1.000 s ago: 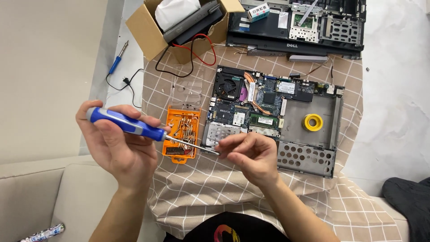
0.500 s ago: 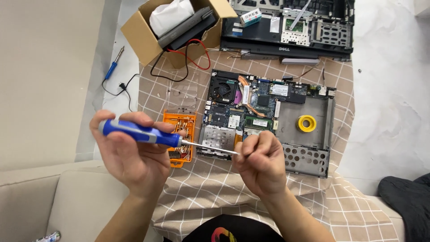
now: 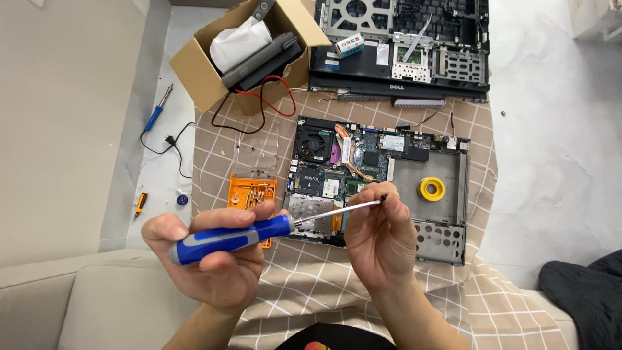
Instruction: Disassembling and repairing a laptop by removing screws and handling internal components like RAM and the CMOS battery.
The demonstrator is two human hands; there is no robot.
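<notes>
My left hand grips the blue handle of a screwdriver, held level above the checked cloth. Its steel shaft runs right to my right hand, whose fingertips pinch the tip. Behind both hands lies an opened laptop base with its circuit board, fan and copper heat pipe exposed. An orange bit case sits just left of the board, partly hidden by my left hand.
A yellow tape roll lies in the base's bare right bay. A cardboard box with a battery and red and black wires stands at the back left. Behind, a dismantled laptop top panel. A soldering iron lies on the floor at left.
Both hands have risen slightly toward the laptop base, the screwdriver now tilting up to the right. My right fingers have slid to the very tip of the shaft.
</notes>
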